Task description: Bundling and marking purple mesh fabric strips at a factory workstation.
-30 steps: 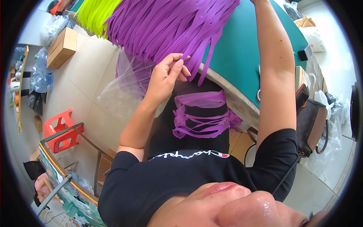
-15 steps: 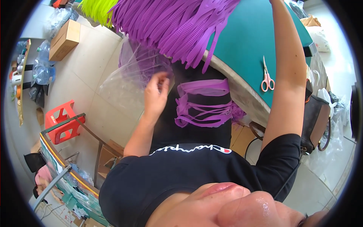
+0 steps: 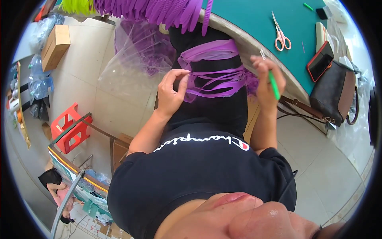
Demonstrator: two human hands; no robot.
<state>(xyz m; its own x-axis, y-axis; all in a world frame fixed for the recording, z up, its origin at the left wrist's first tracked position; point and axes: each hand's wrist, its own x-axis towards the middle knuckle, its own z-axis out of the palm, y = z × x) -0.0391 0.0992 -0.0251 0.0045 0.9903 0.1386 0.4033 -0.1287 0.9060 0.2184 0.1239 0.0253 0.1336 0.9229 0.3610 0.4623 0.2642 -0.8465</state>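
Observation:
Purple rubbery strips and a wider band lie across my black-trousered lap. My left hand is at their left edge, thumb and index finger pinched on the end of a thin purple strip. Raised at the right side of the strips is my right hand, its fingers closed around a slim green-handled tool. A pale, lined tip projects beyond the fingers; blur hides exactly what kind of tool it is. Many flat purple straps hang over the table edge ahead, beside lime-green ones.
On the green-topped table lie pink-handled scissors and a phone. A brown handbag is at the right. Left of my legs sits a clear plastic bag with purple material, and farther off a red stool.
My right hand has come back from the far table to my lap, now with the green-handled tool. My left hand has moved onto the purple strips. The view has shifted.

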